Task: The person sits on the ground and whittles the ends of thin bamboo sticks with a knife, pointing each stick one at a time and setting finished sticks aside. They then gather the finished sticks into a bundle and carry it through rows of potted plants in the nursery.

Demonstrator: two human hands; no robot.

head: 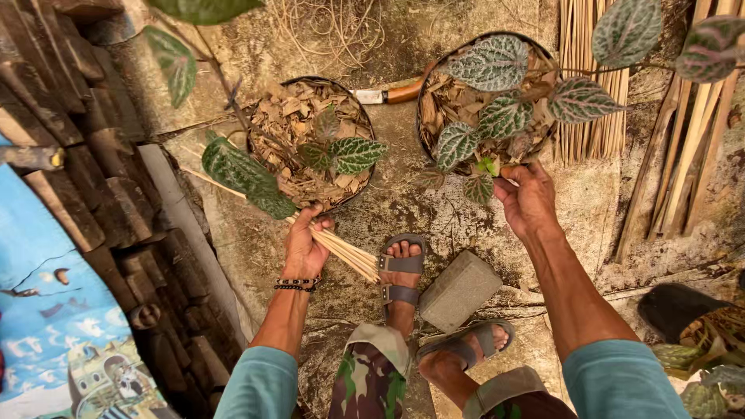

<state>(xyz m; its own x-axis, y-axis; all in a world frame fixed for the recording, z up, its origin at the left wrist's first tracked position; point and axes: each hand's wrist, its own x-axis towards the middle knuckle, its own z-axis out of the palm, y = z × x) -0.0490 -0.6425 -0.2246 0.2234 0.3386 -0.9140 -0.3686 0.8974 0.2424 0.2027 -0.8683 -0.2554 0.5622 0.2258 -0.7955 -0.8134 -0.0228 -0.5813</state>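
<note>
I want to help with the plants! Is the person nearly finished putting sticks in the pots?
Not nearly. Both pots are filled with dry leaf bits and planted. The left hand grips a bundle of thin sticks, and the right hand pinches something small at the rim of the right pot. I can't make out a standing stick in the left pot. Many bundle sticks remain unused.

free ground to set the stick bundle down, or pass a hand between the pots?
Bare concrete runs between the left pot and right pot, down to the sandalled foot: room for a hand. Another open patch lies right of the right hand, bordered by the bamboo slats. Crowded near the left hand, stick bundle and grey block.
</note>
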